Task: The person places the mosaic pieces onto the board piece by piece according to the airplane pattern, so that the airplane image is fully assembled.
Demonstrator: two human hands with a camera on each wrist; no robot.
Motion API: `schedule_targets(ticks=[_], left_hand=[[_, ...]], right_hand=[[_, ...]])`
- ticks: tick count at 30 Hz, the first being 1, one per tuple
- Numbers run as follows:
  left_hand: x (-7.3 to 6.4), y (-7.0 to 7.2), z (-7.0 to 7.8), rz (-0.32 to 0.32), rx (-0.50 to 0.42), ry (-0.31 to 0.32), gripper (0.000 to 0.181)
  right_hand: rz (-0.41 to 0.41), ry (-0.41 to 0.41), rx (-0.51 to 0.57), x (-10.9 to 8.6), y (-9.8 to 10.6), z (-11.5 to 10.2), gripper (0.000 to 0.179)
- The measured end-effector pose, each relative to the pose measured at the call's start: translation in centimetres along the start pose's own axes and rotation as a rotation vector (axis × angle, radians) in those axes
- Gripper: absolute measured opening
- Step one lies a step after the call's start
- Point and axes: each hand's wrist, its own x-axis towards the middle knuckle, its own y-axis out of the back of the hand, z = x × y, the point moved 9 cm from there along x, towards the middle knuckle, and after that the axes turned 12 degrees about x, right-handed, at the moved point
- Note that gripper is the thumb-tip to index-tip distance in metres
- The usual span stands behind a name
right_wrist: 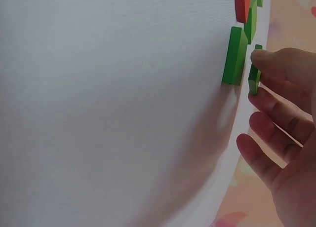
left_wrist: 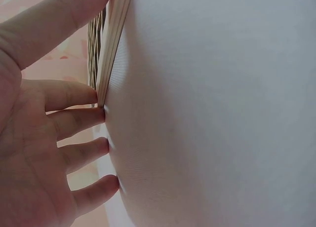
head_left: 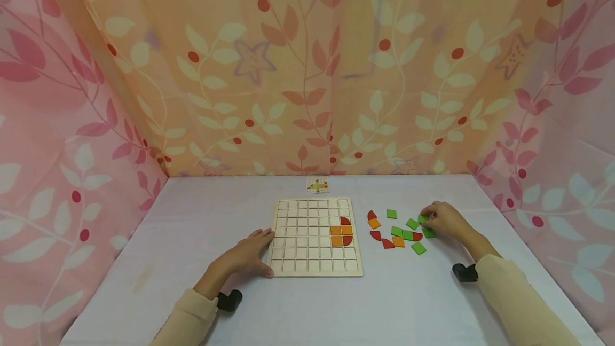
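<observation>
My left hand (head_left: pixel 245 252) rests at the left edge of a wooden grid board (head_left: pixel 307 274), fingers spread straight, thumb at the near corner. In the left wrist view the fingertips (left_wrist: pixel 101 144) reach down to the white cloth. On the board's right side lie three orange squares (head_left: pixel 336 241) and two red quarter-circle pieces (head_left: pixel 347 241). My right hand (head_left: pixel 444 220) pinches a green square tile (right_wrist: pixel 255 79) between thumb and fingers, right of the board. Just beside it lies another green tile (right_wrist: pixel 234 56), seen in the right wrist view.
Loose green, orange and red pieces are scattered right of the board, among them an orange square (head_left: pixel 398 242), a red quarter circle (head_left: pixel 375 235) and a green square (head_left: pixel 391 213). A small pattern card (head_left: pixel 318 185) sits behind the board. Patterned curtains (head_left: pixel 307 68) enclose the table.
</observation>
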Motion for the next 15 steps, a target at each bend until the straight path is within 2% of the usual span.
schedule_targets(ticks=[7,15], left_hand=[[0.1,0.2,0.1,0.002,0.007,-0.012,0.100],[-0.1,0.2,0.1,-0.001,0.011,-0.006,0.100]], right_hand=[[-0.001,-0.017,0.013,0.0,0.0,-0.8,0.029],[0.006,0.013,0.022,-0.2,-0.2,-3.6,0.028]])
